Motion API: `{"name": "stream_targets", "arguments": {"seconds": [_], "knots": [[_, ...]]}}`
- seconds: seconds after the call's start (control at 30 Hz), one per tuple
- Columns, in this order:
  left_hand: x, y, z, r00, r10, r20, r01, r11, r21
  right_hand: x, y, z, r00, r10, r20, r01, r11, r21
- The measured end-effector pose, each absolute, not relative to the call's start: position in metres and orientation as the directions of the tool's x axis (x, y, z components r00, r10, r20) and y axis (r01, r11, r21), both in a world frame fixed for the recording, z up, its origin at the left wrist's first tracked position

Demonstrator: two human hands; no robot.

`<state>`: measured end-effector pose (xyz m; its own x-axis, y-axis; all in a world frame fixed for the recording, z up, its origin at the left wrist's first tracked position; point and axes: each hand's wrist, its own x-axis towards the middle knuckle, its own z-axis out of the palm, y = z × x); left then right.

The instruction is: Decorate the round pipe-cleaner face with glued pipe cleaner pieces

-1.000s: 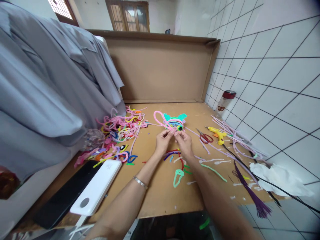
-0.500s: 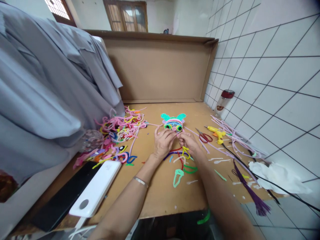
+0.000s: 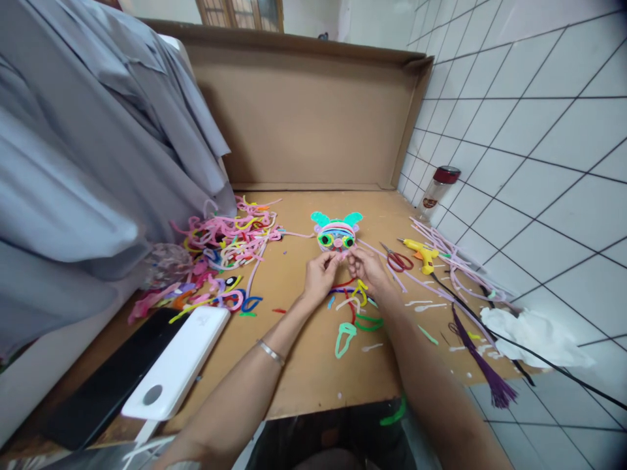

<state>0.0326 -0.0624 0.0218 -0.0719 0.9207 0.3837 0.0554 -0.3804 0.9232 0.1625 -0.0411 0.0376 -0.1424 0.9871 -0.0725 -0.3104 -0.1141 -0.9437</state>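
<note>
A pipe-cleaner animal face [image 3: 337,230] with turquoise ears, green-and-yellow ringed eyes and a pink nose lies mid-table, just beyond my fingertips. My left hand [image 3: 321,274] is closed in a pinch at its lower edge. Facing it, my right hand [image 3: 367,267] pinches too, the fingertips of both almost meeting. Between them shows a small pink pipe cleaner piece [image 3: 343,255], partly hidden by the fingers. Below the hands lie a yellow bent pipe cleaner [image 3: 361,294], a mint green loop [image 3: 345,341] and a green curved piece [image 3: 369,324].
A heap of pink pipe cleaners [image 3: 225,235] lies left, near a white power bank [image 3: 179,365]. To the right are red-handled scissors [image 3: 399,261], a yellow glue gun [image 3: 425,253] with a black cord, a purple tassel [image 3: 482,365], crumpled tissue [image 3: 536,336] and a jar [image 3: 438,189].
My left fingers have curled from a spread pose into a tighter pinch. More of the face's lower part shows. The whole view has shifted slightly.
</note>
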Motion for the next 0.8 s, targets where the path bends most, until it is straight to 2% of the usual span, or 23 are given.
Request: {"name": "stream_targets", "arguments": {"seconds": [0.13,0.27,0.6,0.8], "knots": [[0.032,-0.061,0.024,-0.097,0.931,0.351,-0.006,-0.353,0.935,0.161,-0.045,0.039,-0.167,0.985,0.037,-0.289,-0.013,-0.957],[0.033,-0.060,0.026,-0.079,0.961,0.265,-0.091,-0.272,0.958,0.159,-0.046,0.039,-0.121,0.990,0.077,-0.255,0.044,-0.966],[0.041,-0.066,0.039,0.065,0.998,-0.006,-0.413,0.032,0.910,0.160,-0.048,0.044,-0.119,0.991,0.066,-0.248,0.034,-0.968],[0.044,-0.070,0.044,0.092,0.996,-0.006,-0.468,0.048,0.882,0.159,-0.047,0.043,-0.082,0.994,0.075,-0.254,0.052,-0.966]]}}
